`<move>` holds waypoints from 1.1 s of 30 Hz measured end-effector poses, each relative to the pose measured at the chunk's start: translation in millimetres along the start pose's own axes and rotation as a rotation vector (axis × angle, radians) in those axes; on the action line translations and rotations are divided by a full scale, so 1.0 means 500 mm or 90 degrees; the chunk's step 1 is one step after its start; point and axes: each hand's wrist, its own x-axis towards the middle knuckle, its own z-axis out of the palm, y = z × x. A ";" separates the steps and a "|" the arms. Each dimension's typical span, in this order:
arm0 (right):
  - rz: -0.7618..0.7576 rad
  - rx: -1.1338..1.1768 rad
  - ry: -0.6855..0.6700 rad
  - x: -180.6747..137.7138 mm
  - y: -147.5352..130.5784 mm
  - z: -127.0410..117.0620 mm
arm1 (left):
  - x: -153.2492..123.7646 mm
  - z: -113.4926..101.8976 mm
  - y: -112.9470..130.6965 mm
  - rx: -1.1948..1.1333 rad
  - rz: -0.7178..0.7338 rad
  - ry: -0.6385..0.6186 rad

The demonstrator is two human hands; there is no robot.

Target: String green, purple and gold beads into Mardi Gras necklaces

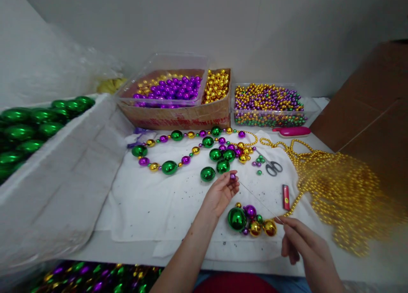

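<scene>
My left hand [221, 193] pinches a small purple bead [233, 176] at its fingertips, above the white cloth [153, 203]. My right hand [298, 237] is closed on a thin needle or wire [258, 201] that runs up-left to that bead. Between the hands lies a cluster of strung beads: a big green ball [236, 219], a purple one [250, 211] and gold ones [269, 228]. A long strand of green, purple and gold beads [178, 150] curls across the cloth farther back.
Scissors [272, 167] and a red lighter [286, 197] lie on the cloth. A pile of gold bead strings [344, 191] spreads at right. Trays of purple, gold [216, 85] and mixed beads [267, 103] stand at the back, with a pink tool [291, 132]. Big green balls [28, 127] fill a box at left.
</scene>
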 end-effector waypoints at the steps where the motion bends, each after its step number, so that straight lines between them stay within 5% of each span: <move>1: -0.001 -0.004 -0.002 -0.002 0.000 0.000 | -0.001 -0.002 0.000 -0.006 -0.001 0.002; 11: -0.004 0.007 0.012 -0.017 -0.006 0.009 | -0.008 0.002 -0.007 -0.011 -0.014 0.057; 23: 0.006 -0.026 0.014 -0.013 -0.003 0.006 | -0.016 0.008 -0.019 0.047 0.025 0.014; 29: -0.064 -0.042 -0.017 0.012 -0.015 0.062 | -0.035 0.036 -0.033 0.119 0.000 -0.055; 33: -0.129 -0.133 -0.045 0.054 -0.042 0.054 | -0.050 0.071 -0.025 0.226 0.045 -0.063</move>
